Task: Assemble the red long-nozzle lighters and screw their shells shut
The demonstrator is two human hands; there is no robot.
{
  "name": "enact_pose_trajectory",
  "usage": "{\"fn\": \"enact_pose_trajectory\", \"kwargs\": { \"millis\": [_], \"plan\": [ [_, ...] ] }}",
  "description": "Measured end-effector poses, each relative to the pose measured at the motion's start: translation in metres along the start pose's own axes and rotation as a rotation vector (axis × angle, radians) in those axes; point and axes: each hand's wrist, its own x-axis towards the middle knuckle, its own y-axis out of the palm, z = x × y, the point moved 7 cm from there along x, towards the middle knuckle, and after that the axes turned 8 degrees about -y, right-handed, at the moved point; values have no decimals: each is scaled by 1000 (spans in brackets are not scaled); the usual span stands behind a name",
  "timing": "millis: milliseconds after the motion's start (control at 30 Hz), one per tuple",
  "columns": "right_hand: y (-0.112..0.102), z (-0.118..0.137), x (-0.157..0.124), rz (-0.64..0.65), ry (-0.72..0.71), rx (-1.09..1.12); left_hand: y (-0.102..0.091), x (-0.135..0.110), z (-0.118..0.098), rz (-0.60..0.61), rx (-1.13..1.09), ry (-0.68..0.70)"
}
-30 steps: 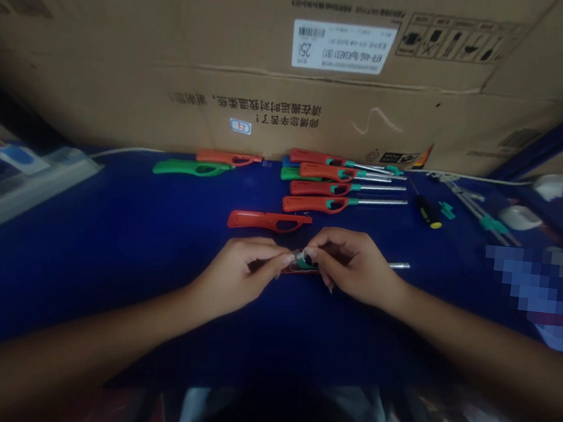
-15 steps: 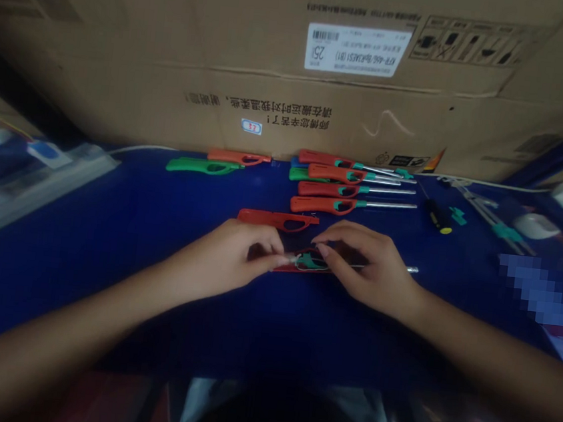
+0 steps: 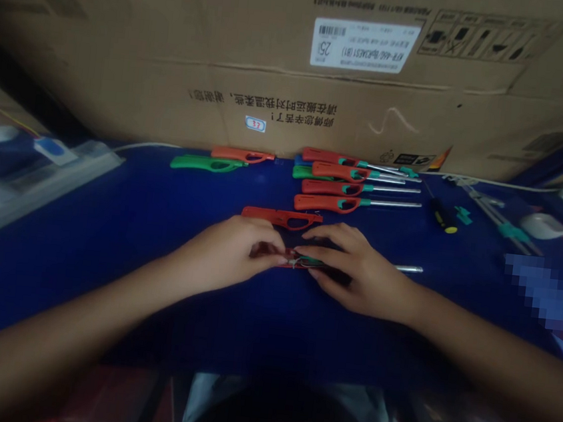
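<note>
Lighter tube (image 3: 409,269): shiny, smooth metal
Red handle shell (image 3: 267,215): smooth plastic, slight gloss
Desk (image 3: 162,202): smooth, mostly matt
Carton (image 3: 138,92): matt cardboard, creased
Carton label (image 3: 364,46): smooth paper

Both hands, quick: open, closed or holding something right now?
Left hand: thumb and fingertips at the red lighter; whether closed on anything cannot be told.
Right hand: open, fingers parted over that lighter; contact is unclear.

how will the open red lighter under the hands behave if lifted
The red lighter may shed parts, since its teal piece lies exposed. Its metal tube should hardly bend, as it looks straight and rigid.
</note>
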Motion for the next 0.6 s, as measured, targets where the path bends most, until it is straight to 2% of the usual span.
{"fn": "enact_pose_trajectory", "kwargs": {
  "millis": [300,600],
  "plan": [
    [5,4,-2,112,-75,-152,-5,-1,1,-18,-11,27],
    [6,7,-2,159,-115,-207,-3,-2,-4,-35,87,57]
  ]
}}
